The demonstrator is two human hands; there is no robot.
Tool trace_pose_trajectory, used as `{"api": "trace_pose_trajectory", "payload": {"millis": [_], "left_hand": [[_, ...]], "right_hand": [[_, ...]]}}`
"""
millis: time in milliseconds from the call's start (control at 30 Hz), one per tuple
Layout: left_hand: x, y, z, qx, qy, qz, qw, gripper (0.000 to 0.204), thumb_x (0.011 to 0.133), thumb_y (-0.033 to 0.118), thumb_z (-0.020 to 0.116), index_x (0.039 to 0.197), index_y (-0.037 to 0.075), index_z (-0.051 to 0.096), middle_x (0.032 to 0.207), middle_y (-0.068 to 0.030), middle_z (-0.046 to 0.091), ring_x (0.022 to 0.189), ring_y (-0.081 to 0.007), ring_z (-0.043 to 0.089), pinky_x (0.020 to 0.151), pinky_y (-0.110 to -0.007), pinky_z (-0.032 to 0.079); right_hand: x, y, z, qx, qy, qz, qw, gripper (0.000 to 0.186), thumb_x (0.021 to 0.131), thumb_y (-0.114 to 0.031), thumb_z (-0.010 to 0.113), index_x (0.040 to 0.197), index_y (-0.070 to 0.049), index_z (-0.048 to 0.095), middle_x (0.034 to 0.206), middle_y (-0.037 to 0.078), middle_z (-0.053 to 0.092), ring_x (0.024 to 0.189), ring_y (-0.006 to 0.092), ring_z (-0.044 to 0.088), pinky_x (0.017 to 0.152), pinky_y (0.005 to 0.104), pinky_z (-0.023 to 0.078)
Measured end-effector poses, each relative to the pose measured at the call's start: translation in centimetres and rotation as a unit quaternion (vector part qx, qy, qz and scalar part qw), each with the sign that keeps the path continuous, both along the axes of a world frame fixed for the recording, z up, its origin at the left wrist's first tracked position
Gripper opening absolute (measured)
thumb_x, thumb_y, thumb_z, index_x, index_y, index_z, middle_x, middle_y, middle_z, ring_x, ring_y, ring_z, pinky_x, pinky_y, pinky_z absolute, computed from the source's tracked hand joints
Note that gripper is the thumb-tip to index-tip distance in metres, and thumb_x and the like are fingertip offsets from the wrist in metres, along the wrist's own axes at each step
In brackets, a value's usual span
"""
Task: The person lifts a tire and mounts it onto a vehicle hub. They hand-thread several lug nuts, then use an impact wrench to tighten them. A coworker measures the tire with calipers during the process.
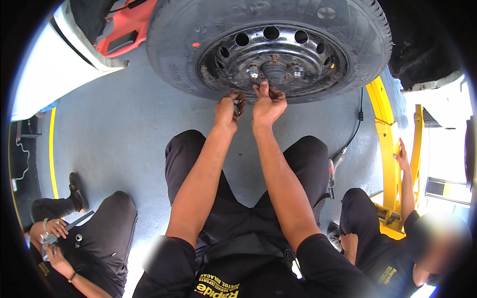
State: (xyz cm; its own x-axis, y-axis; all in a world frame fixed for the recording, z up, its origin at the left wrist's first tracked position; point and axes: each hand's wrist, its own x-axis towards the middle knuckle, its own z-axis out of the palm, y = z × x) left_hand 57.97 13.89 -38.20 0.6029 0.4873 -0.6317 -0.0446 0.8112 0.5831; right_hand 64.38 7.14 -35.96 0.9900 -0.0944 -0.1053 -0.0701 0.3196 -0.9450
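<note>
At far left, a co-worker's hand (58,227) is well apart from the wheel. Left of centre, the person's left hand (230,110) is just below the near edge of the tyre (179,59), its fingers curled closed around a small metal piece (237,107), which is partly hidden. Beyond both hands, the black steel rim (286,38) faces the person. A left nut (254,71) sits on it, up and left of the raised thumb of the right hand (269,102). That thumb reaches the rim's lower bolt area, fingers folded beneath; the gap looks narrow, but whether it pinches a part cannot be told. The hub (274,70) lies just beyond the thumb tip and slightly right; a right nut (297,71) lies farther right. The governing relation, as judged here, is with the bolt axis, which runs outward from the rim toward the person: the right hand is nearer to it, while the metal piece lies below and to the left. At right stands a yellow lift post (389,149).
</note>
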Motion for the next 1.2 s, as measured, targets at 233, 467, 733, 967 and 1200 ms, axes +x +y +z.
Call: {"api": "trace_pose_trajectory", "payload": {"millis": [233, 467, 733, 967, 1200], "left_hand": [[-0.6, 0.3, 0.6, 0.007, 0.003, -0.011, 1.000, 0.018, 0.106, 0.017, 0.063, 0.122, 0.011, 0.069, 0.109, -0.0028, 0.075, 0.087, -0.0140, 0.071, 0.075, -0.031, 0.050], [-0.8, 0.3, 1.1, 0.009, 0.003, -0.016, 1.000, 0.016, 0.107, 0.017, 0.062, 0.121, 0.013, 0.067, 0.111, -0.0019, 0.074, 0.087, -0.0132, 0.070, 0.078, -0.032, 0.050], [-0.9, 0.2, 0.9, 0.002, 0.007, -0.026, 1.000, 0.016, 0.107, 0.018, 0.061, 0.122, 0.014, 0.067, 0.111, -0.0001, 0.073, 0.090, -0.0120, 0.068, 0.082, -0.033, 0.049], [-0.9, 0.2, 0.8, 0.006, 0.005, -0.025, 1.000, 0.017, 0.107, 0.018, 0.061, 0.123, 0.014, 0.066, 0.111, 0.0004, 0.073, 0.089, -0.0115, 0.068, 0.082, -0.032, 0.049], [-0.7, 0.1, 0.5, 0.005, 0.006, -0.030, 1.000, 0.018, 0.107, 0.018, 0.060, 0.124, 0.013, 0.066, 0.109, 0.0003, 0.074, 0.086, -0.0107, 0.070, 0.079, -0.031, 0.049]], "right_hand": [[0.3, -0.2, 0.2, 0.020, 0.124, 0.069, 0.990, 0.038, 0.115, -0.029, 0.060, 0.102, 0.007, 0.059, 0.088, 0.016, 0.073, 0.070, 0.0190, 0.071, 0.061, 0.0314, 0.055], [1.7, -1.2, 0.5, 0.068, 0.217, 0.159, 0.961, 0.044, 0.119, -0.037, 0.042, 0.106, -0.002, 0.065, 0.086, 0.007, 0.069, 0.069, 0.0172, 0.063, 0.061, 0.0303, 0.048], [1.6, -1.3, 0.3, 0.120, 0.239, 0.216, 0.939, 0.047, 0.120, -0.041, 0.038, 0.109, -0.005, 0.066, 0.084, 0.004, 0.062, 0.072, 0.0184, 0.059, 0.068, 0.0330, 0.047], [0.3, 0.0, 0.7, 0.050, 0.182, 0.106, 0.976, 0.048, 0.119, -0.043, 0.038, 0.108, -0.004, 0.063, 0.085, 0.005, 0.062, 0.071, 0.0192, 0.061, 0.063, 0.0317, 0.046], [1.1, -1.5, -0.1, 0.140, 0.226, 0.189, 0.945, 0.036, 0.116, -0.034, 0.054, 0.107, 0.000, 0.061, 0.084, 0.005, 0.064, 0.063, 0.0155, 0.060, 0.055, 0.0322, 0.044]]}}
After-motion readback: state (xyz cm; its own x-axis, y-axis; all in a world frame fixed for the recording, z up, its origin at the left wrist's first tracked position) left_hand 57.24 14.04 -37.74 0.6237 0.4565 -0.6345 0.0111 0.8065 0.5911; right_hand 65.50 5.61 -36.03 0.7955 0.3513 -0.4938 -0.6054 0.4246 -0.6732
